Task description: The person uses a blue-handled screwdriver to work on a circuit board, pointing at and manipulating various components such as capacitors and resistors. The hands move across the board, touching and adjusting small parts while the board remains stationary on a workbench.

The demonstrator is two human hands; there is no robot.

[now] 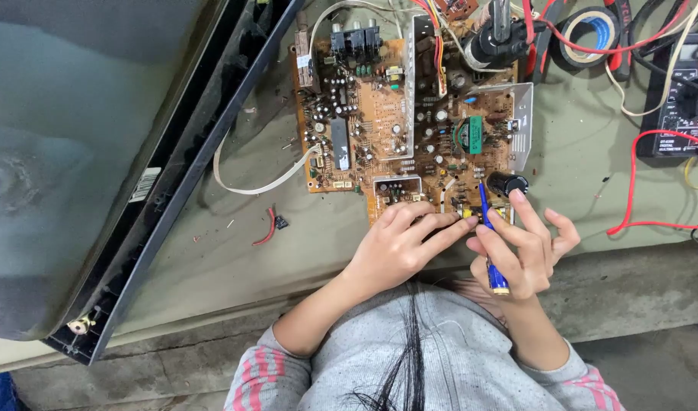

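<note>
Left hand (400, 245) lying flat with fingers spread on the brown circuit board (410, 114) at centre frame, right hand (520, 247) gripping a blue screwdriver (491, 243), tip on the board's lower edge beside a black capacitor (506, 183), multimeter (680, 99) upper right

The left hand (398, 243) is resting flat on the near edge of a brown circuit board (387, 114), fingers spreading over its small parts. The right hand (520, 247) is gripping a blue screwdriver (490, 243), its tip touching the board just beside a black capacitor (507, 183). A dark television casing (97, 152) is lying to the left, a multimeter (680, 99) and tape roll (592, 30) to the right.
</note>
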